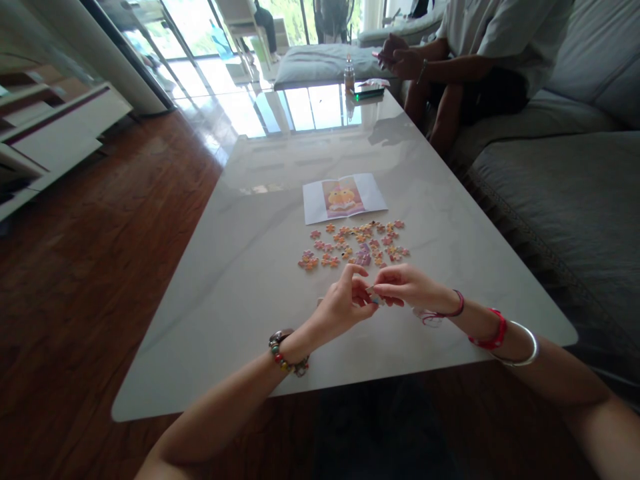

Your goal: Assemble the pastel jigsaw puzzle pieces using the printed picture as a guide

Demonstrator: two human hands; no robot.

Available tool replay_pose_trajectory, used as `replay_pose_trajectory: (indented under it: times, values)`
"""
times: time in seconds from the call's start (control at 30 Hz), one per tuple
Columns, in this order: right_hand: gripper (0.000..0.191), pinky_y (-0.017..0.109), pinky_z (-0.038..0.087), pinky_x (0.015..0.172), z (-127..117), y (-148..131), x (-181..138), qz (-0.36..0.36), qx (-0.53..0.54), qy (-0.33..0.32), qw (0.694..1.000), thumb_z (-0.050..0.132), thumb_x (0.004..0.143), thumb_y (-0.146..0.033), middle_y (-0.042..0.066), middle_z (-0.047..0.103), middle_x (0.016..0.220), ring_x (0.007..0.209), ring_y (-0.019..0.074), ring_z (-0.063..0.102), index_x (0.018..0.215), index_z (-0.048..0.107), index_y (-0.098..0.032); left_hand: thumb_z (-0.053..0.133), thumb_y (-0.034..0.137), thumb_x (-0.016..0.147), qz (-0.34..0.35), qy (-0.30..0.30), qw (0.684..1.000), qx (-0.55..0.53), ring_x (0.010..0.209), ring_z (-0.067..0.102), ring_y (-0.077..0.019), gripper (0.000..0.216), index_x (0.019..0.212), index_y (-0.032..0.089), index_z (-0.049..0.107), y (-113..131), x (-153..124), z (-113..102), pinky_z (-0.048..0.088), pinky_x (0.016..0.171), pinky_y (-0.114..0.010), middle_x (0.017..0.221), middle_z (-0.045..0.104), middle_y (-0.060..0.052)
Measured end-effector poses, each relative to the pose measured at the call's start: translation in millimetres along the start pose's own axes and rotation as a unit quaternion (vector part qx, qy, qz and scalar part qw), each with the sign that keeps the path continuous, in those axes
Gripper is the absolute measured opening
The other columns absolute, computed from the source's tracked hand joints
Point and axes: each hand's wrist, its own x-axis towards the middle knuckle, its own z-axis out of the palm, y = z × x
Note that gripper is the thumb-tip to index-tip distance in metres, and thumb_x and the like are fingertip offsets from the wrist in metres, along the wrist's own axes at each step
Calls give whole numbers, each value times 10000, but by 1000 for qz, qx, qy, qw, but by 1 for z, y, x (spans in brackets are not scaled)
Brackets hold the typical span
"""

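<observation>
From far off I look down at the white table (225,300); my right hand (411,285) pinches a small pale piece (370,290) in its fingertips; my left hand (339,301) curls close beside it, and I cannot tell if it grips the piece too; just past my hands, lots of little puzzle pieces (327,260) lie spread on the table, mostly yellow and pink, with a purple bunch (363,255) among them; behind them I see a folded paper (314,203) with a yellow picture; at the far end stands a bottle (349,77), and a person (505,40) sits on the sofa (550,180).
</observation>
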Motion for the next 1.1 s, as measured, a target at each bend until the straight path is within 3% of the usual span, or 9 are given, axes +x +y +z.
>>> replay_pose_trajectory:
  times: [0.13, 0.37, 0.5, 0.63, 0.7, 0.8, 0.9, 1.0, 1.1]
  values:
    - [226, 161, 295, 387, 7, -2, -1, -23, 17, 60, 998, 505, 759, -328, -42, 473, 495, 410, 34, 391, 676, 529, -120, 583, 170, 665, -44, -45, 996, -68, 608, 531, -68, 412, 978, 197, 315, 6, 1, -8, 419, 561, -190, 678, 543, 43]
    - [146, 188, 338, 449, 26, -12, -14, -160, 12, 171, 972, 561, 722, -275, -6, 505, 599, 522, 65, 427, 656, 548, -145, 614, 201, 654, -85, -154, 967, -183, 558, 463, -39, 404, 965, 192, 355, 27, -1, -23, 332, 497, -159, 704, 544, 28]
    - [165, 185, 332, 411, 33, -13, -15, -133, 127, 175, 967, 509, 763, -288, -41, 444, 515, 444, 52, 387, 661, 518, -158, 584, 237, 685, -84, -174, 966, -174, 510, 414, -36, 323, 932, 187, 383, 34, -2, -28, 299, 457, -158, 626, 499, 51]
    - [131, 180, 364, 435, 26, -17, -13, -129, 88, 180, 971, 568, 722, -266, -24, 483, 583, 492, 51, 437, 672, 545, -146, 557, 197, 698, -19, -114, 991, -59, 543, 432, -42, 242, 878, 178, 398, 33, -5, -25, 348, 491, -162, 607, 448, 63]
    - [141, 178, 381, 436, 18, -19, -11, -129, 71, 143, 979, 593, 703, -277, -15, 514, 623, 512, 56, 465, 751, 568, -147, 551, 171, 696, 22, -54, 998, -7, 606, 480, -51, 239, 862, 183, 379, 31, -6, -21, 405, 561, -178, 657, 460, 55]
    - [259, 172, 380, 408, 8, -21, -7, -117, 68, 89, 987, 636, 663, -303, -22, 539, 615, 482, 52, 464, 870, 580, -157, 553, 155, 684, 37, -27, 999, -10, 673, 547, -69, 277, 840, 194, 327, 26, -4, -17, 457, 624, -212, 730, 465, 47]
    - [224, 171, 366, 400, 6, -20, -4, -107, 80, 103, 986, 665, 635, -288, -33, 530, 566, 454, 43, 439, 799, 601, -150, 557, 156, 677, 13, -36, 997, -64, 645, 577, -76, 305, 834, 202, 299, 23, -1, -17, 463, 574, -199, 724, 444, 59]
    - [177, 174, 372, 409, 3, -18, -1, -124, 164, 161, 965, 639, 664, -294, -39, 520, 585, 465, 43, 450, 771, 579, -166, 553, 169, 682, -5, -114, 987, -110, 666, 601, -102, 292, 847, 200, 314, 24, 1, -22, 458, 562, -196, 698, 451, 60]
    - [162, 173, 379, 414, -7, -16, 1, -133, 161, 243, 947, 628, 668, -276, -41, 525, 596, 469, 44, 458, 770, 563, -168, 516, 171, 704, 6, -127, 991, -39, 680, 598, -105, 217, 870, 182, 377, 23, 4, -29, 460, 595, -206, 680, 468, 48]
